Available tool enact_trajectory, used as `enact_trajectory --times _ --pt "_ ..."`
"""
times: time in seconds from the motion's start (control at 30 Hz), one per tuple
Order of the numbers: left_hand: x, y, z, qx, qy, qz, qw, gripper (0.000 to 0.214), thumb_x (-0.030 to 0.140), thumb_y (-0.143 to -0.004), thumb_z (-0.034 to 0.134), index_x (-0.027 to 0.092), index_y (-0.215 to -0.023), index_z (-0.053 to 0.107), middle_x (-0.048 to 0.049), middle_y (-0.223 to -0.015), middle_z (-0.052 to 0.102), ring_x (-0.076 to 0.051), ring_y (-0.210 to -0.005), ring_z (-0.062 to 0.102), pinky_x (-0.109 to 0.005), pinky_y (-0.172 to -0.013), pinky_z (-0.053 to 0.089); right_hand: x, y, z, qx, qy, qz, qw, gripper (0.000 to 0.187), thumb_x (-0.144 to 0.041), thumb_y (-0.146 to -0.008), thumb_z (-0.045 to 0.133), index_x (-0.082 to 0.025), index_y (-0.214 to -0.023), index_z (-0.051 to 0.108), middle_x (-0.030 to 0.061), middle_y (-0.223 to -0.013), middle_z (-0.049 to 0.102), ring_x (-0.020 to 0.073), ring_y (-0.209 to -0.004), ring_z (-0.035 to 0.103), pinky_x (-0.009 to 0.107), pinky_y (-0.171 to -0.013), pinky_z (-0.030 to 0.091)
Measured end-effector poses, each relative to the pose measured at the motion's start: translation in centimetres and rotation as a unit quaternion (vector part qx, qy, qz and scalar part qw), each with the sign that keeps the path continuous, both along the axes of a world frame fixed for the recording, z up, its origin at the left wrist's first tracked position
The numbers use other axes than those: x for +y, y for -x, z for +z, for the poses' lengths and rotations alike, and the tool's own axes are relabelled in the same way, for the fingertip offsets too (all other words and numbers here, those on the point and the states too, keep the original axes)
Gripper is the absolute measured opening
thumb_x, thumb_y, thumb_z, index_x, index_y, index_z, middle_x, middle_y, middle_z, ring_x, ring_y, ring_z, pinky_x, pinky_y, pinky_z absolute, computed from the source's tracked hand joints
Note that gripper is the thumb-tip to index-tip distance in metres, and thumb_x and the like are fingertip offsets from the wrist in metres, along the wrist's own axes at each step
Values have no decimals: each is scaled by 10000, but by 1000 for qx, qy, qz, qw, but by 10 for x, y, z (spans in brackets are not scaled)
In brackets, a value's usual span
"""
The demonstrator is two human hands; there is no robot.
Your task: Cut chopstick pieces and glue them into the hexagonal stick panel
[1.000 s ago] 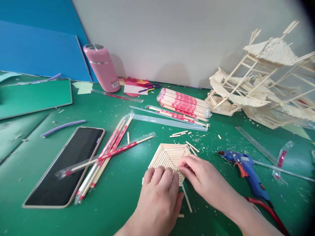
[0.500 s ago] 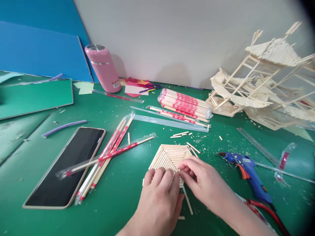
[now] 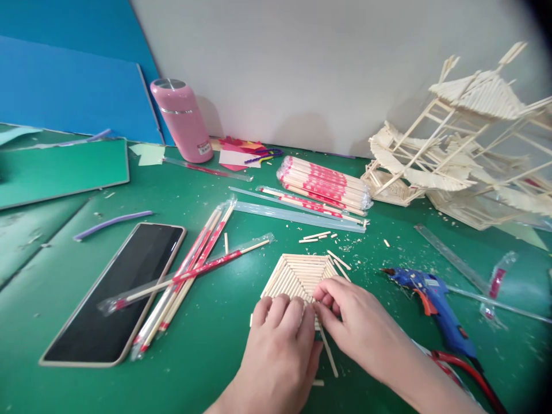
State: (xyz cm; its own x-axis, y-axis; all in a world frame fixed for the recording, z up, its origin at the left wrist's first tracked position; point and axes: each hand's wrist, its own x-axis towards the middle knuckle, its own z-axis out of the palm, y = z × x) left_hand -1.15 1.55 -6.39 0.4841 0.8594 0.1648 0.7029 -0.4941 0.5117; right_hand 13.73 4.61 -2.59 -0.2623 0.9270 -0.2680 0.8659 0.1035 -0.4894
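A flat polygonal panel (image 3: 282, 275) of pale wooden sticks, laid in narrowing rows, lies on the green table in front of me. My left hand (image 3: 278, 339) is closed over its near left part, fingers bent and pressed together on the sticks. At the panel's middle, my right hand (image 3: 351, 316) pinches with thumb and index finger; whatever is between the tips is too small or hidden to make out. A loose stick (image 3: 329, 353) slants out below the right hand. Both hands hide the panel's near side.
A blue glue gun (image 3: 435, 299) and red-handled pliers (image 3: 466, 371) lie at right. Wrapped chopsticks (image 3: 185, 276) rest partly on a phone (image 3: 112, 293) at left. Behind are a chopstick bundle (image 3: 325, 181), a pink flask (image 3: 183, 121) and a stick-built model (image 3: 466, 138).
Almost nothing differs. Both hands stay in place on the panel, with only a very slight shift of the right fingertips.
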Motion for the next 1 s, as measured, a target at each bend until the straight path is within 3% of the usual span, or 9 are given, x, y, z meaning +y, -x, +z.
enact_trajectory --times 0.67,0.87,1.0 --pt "1 0 0 13 -11 -3 1000 266 215 -797 453 182 -1046 542 -64 -917 556 -240 -830 466 -446 -762 370 10 -8 0 83 28 -8 996 147 -141 -800 484 -236 -718 560 -45 -682 567 111 -607 505 230 -555 391" --pt "0 1 -1 7 -5 -3 1000 261 227 -806 437 188 -1042 541 -60 -889 553 -238 -813 458 -449 -764 365 9 -13 -3 115 35 -30 992 109 -192 -834 464 -228 -799 560 -42 -693 581 98 -617 533 204 -552 412" --pt "0 0 -2 10 -2 -3 1000 263 223 -812 420 191 -1045 538 -61 -901 557 -239 -819 456 -454 -772 358 8 -12 -5 111 26 -23 993 110 -162 -803 519 -227 -717 538 -54 -684 558 96 -617 510 212 -570 389"
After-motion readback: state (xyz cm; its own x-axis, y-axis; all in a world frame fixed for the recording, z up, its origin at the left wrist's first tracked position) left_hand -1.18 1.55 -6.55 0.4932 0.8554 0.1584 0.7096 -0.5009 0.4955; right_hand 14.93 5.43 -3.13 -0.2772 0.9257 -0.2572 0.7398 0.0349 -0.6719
